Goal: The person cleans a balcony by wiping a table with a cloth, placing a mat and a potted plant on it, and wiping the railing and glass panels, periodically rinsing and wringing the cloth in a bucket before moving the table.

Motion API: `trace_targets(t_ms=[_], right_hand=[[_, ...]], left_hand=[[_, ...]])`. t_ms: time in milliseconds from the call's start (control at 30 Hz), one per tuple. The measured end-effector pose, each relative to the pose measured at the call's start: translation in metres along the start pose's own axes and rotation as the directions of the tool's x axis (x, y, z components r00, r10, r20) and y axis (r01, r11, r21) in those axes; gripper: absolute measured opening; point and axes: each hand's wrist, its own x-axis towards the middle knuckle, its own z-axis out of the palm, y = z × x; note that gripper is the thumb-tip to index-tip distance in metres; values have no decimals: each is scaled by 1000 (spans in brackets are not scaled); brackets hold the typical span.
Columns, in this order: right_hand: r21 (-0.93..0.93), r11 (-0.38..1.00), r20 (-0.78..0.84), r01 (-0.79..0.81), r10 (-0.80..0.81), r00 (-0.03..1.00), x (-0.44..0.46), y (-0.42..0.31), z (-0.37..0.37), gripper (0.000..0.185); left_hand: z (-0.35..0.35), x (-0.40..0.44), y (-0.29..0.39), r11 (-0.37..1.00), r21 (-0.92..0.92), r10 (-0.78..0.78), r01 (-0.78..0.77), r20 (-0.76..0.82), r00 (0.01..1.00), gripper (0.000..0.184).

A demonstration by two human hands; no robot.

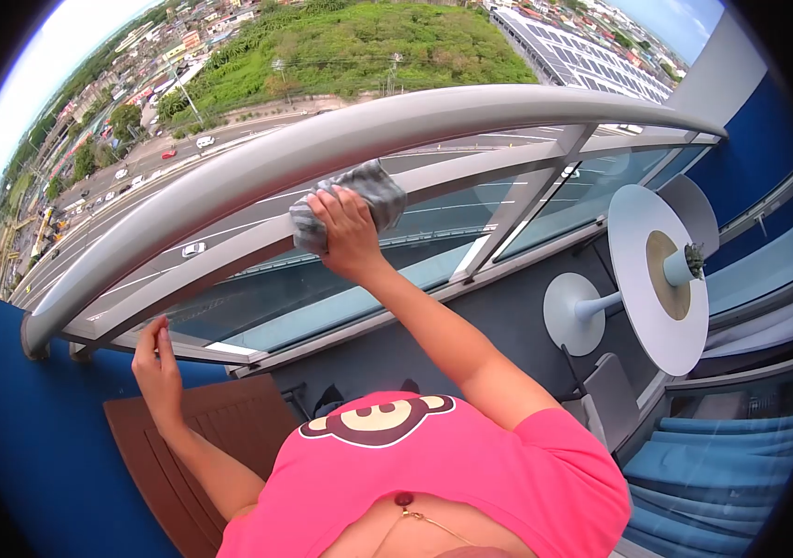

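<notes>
My right hand (350, 228) is closed over a folded grey patterned cloth (382, 193), which it presses against the lower metal rail (433, 197) of the balcony railing. The thick rounded top handrail (275, 153) curves just beyond the cloth. My left hand (158, 367) is raised at the left, near the lower rail's left end and above a brown slatted wooden table (201, 446). Its fingers are bent with the thumb side up; nothing shows in them, though part of the palm is hidden.
Glass panels (368, 237) fill the railing, with a road far below. At the right stand a round white table (633, 279) with a potted plant (689, 264) and a grey chair (615, 400). Blue walls (15, 391) bound the balcony; a glass door (722, 465) shows blue curtains.
</notes>
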Motion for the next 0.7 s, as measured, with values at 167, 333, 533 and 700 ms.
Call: trace_targets(t_ms=[167,333,533,700], right_hand=[[-141,912,134,384,-367,921,10,39,-13,43],[-188,962,428,200,-104,898,12,178,-105,81],[-273,960,612,66,120,781,18,227,-128,76],[-92,986,626,141,-53,778,43,110,-65,70]], left_hand=[[-6,20,12,985,-81,161,-155,73,984,22],[-48,-18,-50,991,117,-62,61,3,998,22],[-86,-87,-93,920,109,-366,376,-101,925,21],[-89,-81,-103,918,109,-374,382,-91,923,21]])
